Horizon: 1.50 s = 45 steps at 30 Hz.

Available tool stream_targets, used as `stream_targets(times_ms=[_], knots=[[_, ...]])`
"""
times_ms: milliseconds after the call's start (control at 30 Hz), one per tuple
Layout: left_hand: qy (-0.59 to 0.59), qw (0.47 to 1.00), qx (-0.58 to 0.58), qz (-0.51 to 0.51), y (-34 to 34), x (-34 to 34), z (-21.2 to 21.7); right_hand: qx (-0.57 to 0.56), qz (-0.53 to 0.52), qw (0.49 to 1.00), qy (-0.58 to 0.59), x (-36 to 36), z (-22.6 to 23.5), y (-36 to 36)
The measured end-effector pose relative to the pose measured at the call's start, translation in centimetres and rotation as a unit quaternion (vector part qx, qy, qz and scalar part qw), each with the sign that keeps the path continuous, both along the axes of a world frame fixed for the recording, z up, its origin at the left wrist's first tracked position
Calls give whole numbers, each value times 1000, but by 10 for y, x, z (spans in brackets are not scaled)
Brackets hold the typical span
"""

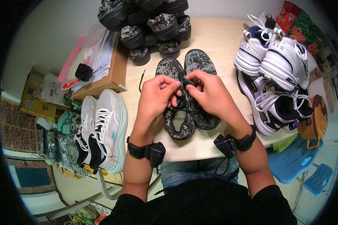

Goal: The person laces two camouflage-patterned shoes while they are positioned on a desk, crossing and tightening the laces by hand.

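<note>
Stretching under the work, the desk [221, 39] carries a pile of camouflage shoes [163, 28] at its far side, a stack of white sneakers [283, 62] on the right, and has a pale grey pair [112, 120] at its left edge; no hand is on any of these. Next in size, two camouflage shoes lie side by side in the middle, toes pointing away from the person: the left shoe [168, 68] and the right shoe [200, 62]. Both hands meet over them. The left hand [157, 93] has a narrow grip, thumb and forefinger together on a dark lace [182, 79]; the right hand [209, 90] appears to pinch the same lace just beside it. Smallest are the signs of progress: lace crosses the left shoe's opening, and a loose end [141, 80] trails onto the desk, so the lacing seems partly done and unfastened. No finished bow shows. Fingers hide the eyelets, so how much remains cannot be told.
</note>
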<state>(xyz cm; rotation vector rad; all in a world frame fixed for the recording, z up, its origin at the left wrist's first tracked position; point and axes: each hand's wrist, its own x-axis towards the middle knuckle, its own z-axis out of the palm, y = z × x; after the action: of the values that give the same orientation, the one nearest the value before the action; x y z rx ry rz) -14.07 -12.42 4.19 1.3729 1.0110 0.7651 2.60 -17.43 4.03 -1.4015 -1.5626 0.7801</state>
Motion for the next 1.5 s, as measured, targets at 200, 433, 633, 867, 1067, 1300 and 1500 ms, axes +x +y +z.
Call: stream_targets(times_ms=[200, 433, 633, 867, 1067, 1300, 1500], knots=[[-6, 1000, -2, -8, 0, -1, 0, 34, 0, 999, 3, 0, -3, 0], [19, 995, 98, -6, -1, 1, -8, 39, -4, 998, 42, 1, -13, 4], [82, 982, 170, -32, 4, -3, -8, 31, -3, 997, 70, -2, -15, 5], [57, 972, 224, -38, 18, -6, -12, 38, -16, 998, 52, -2, -15, 5], [79, 928, 363, -31, 18, -2, -13, 55, -31, 996, 58, -4, -17, 6], [30, 990, 139, 6, 11, -3, -11, 71, -32, 995, 54, -4, -15, 5], [-25, 993, 106, -35, 11, -7, -10, 80, -25, 994, 73, -3, -18, 7]])
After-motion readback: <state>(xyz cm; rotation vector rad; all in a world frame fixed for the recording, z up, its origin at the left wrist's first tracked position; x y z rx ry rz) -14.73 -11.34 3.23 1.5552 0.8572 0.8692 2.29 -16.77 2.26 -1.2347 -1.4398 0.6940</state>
